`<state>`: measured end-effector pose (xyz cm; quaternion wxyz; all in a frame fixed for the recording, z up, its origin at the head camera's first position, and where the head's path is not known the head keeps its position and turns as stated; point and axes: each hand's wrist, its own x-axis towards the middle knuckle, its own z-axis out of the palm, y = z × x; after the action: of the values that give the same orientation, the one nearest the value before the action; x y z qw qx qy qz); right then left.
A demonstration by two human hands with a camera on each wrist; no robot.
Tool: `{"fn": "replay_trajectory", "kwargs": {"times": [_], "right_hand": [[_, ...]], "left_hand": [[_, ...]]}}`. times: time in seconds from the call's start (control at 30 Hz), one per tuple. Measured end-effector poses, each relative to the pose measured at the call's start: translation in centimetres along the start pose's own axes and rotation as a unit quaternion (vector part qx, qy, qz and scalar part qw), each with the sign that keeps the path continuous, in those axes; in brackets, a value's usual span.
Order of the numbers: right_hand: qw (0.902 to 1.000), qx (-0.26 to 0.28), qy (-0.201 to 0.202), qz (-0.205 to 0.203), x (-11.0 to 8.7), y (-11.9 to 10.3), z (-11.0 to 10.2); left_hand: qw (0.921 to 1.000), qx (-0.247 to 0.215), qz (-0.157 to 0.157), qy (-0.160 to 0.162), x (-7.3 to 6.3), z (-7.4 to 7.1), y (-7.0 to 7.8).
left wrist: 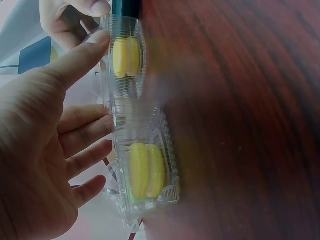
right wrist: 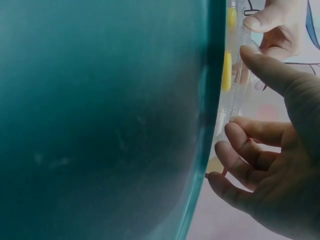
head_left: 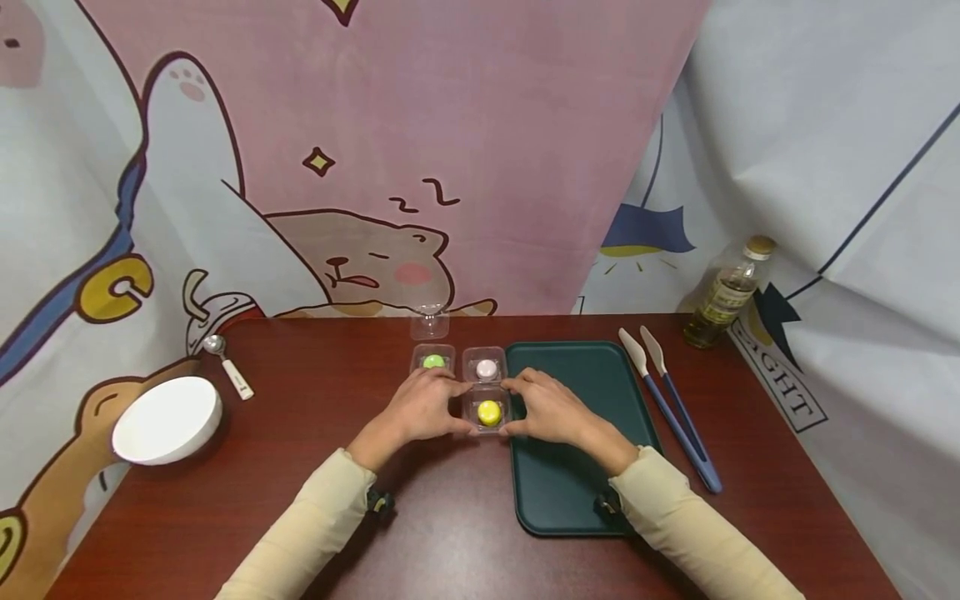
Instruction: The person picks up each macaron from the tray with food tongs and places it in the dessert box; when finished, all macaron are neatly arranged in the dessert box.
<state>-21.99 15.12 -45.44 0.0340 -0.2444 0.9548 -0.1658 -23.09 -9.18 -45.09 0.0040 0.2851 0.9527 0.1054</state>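
Observation:
In the head view, a clear plastic box (head_left: 487, 429) with a round yellow macaron (head_left: 490, 412) stands on the table, left of the tray. My left hand (head_left: 426, 406) grips its left side, thumb near and fingers far. From the right, my right hand (head_left: 551, 408) holds the same box, partly over the tray's edge. Just behind are clear boxes with a pink-white macaron (head_left: 487, 369) and a green macaron (head_left: 433, 362); my left hand partly covers the green one's box. In the left wrist view, ribbed box walls show two boxes with yellow macarons (left wrist: 126, 57).
A dark green tray (head_left: 573, 492) lies under the right forearm. Blue-handled tongs (head_left: 678, 421) and a corked oil bottle (head_left: 723, 300) are at the right. The left side has a white bowl (head_left: 167, 421) and a scoop (head_left: 238, 379). Another clear container (head_left: 430, 325) stands at the back.

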Motion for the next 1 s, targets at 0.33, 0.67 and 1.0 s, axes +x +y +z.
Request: {"fn": "replay_trajectory", "kwargs": {"times": [0.33, 0.67, 1.0], "right_hand": [[0.9999, -0.013, -0.007, 0.008, 0.0, -0.4, -0.2], [0.9996, -0.022, -0.014, 0.007, -0.1, -0.9, -0.1], [0.9995, -0.029, -0.011, 0.003, -0.1, -0.9, 0.0]], "left_hand": [[1.0000, 0.006, -0.002, -0.006, 0.1, -0.2, 0.2], [0.9997, 0.017, -0.012, -0.015, -0.1, -0.3, 1.0], [0.9996, 0.018, -0.016, -0.017, -0.2, -0.1, 1.0]]}}
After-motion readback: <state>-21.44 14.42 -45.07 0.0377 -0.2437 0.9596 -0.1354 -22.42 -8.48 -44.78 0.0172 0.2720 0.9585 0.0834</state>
